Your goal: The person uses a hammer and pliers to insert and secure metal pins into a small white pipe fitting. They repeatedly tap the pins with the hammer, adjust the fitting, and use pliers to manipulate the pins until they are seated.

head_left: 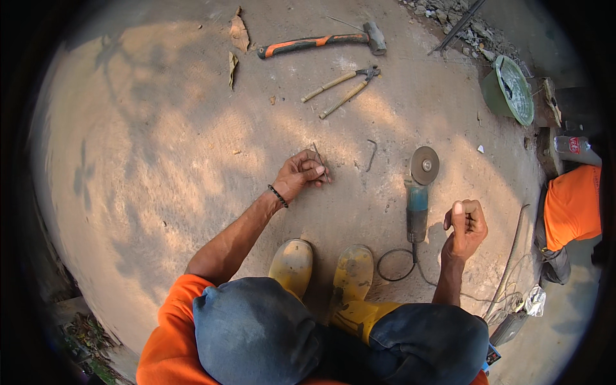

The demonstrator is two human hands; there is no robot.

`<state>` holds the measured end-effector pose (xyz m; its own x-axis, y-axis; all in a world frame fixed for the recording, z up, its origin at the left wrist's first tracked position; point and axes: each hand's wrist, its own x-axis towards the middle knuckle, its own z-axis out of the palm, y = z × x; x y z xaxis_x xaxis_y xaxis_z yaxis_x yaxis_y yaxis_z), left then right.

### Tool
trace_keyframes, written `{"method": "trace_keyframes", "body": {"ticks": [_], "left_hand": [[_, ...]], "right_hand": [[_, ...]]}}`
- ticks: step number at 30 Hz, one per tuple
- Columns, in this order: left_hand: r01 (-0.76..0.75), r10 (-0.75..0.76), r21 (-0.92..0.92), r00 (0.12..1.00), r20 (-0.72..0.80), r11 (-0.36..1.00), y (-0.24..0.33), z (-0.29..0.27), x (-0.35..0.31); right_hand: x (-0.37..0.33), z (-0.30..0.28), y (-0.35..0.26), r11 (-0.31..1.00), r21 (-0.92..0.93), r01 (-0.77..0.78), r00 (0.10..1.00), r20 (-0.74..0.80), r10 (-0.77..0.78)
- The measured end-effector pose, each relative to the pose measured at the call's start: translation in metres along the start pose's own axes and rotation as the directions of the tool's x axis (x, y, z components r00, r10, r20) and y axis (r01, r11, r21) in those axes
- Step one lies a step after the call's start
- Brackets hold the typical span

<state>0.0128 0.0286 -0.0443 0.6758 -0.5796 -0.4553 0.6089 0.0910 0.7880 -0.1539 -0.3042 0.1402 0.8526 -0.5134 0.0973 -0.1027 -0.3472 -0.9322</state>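
Observation:
My left hand pinches a short, thin metal rod between thumb and fingers, just above the ground. Its lower end shows past the thumb. A bent metal rod lies to the right of that hand. Farther right is an angle grinder with its disc pointing away from me. Beside the grinder's body hangs my right hand, its fingers curled in and thumb raised; I see nothing in it. Beyond the left hand lie pincers with their handles spread, and a sledgehammer with a black and orange handle.
The grinder's cord loops near my yellow boots. At the right stand a green bucket and a plastic bottle, near a person in an orange shirt. A long curved stick lies nearby. Rubble fills the far right.

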Motion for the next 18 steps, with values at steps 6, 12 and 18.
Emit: {"method": "trace_keyframes", "body": {"ticks": [6, 12, 18], "left_hand": [[-0.06, 0.06, 0.029, 0.998, 0.012, 0.998, 0.001, 0.002, 0.008], [-0.054, 0.056, 0.04, 0.997, -0.046, 0.998, 0.017, 0.01, -0.001], [-0.126, 0.127, 0.033, 0.992, -0.022, 0.991, 0.031, 0.021, 0.001]], "right_hand": [[0.053, 0.013, -0.184, 0.586, 0.81, 0.025, 0.446, 0.516, -0.731], [0.029, 0.046, -0.218, 0.405, 0.909, -0.1, 0.57, 0.387, -0.725], [0.036, 0.039, -0.22, 0.337, 0.92, -0.201, 0.555, 0.39, -0.735]]}}
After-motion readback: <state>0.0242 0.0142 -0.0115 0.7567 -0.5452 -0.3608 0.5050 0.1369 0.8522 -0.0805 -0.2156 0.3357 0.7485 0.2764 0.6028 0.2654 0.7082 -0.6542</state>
